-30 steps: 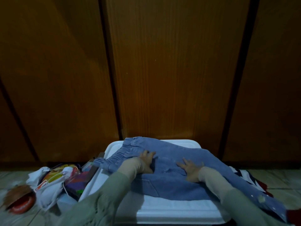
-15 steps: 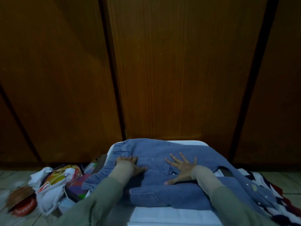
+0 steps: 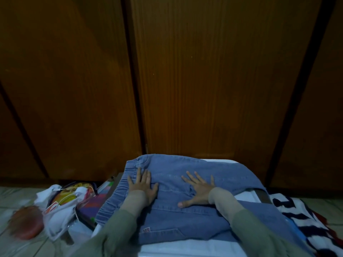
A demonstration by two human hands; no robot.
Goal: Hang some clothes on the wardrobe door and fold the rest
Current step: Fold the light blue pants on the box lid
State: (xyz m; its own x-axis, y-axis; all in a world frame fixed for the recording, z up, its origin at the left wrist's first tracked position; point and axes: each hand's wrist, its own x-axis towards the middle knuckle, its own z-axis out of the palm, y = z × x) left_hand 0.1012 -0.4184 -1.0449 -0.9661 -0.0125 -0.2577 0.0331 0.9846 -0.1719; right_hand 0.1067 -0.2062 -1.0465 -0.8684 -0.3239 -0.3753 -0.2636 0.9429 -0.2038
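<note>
— Jeans (image 3: 185,216) are seen spread flat on a white surface (image 3: 194,249) at the bottom of the frame. How are they being handled?

— They are pressed down by both hands. The left hand (image 3: 143,186) is laid flat near the elastic waistband, fingers straight and close together. The right hand (image 3: 197,190) is laid flat just beside it toward the middle of the denim, fingers spread wide, thumb stretched out to the side. Nothing is gripped by either hand; both palms are simply rested on the cloth. Green sleeves (image 3: 115,232) over paler cuffs are seen on both arms.

— And around the jeans?

— On the left, a white plastic bag (image 3: 59,214) with colourful contents is seen on the tiled floor (image 3: 11,197), with a blurred reddish round object (image 3: 26,222) beside it; what it is cannot be told. On the right, a striped dark-and-white cloth (image 3: 304,217) is partly covered by a trouser leg.

— Farther back?

— Tall brown wooden wardrobe doors (image 3: 213,80) are shown closed, directly behind the white surface.
</note>
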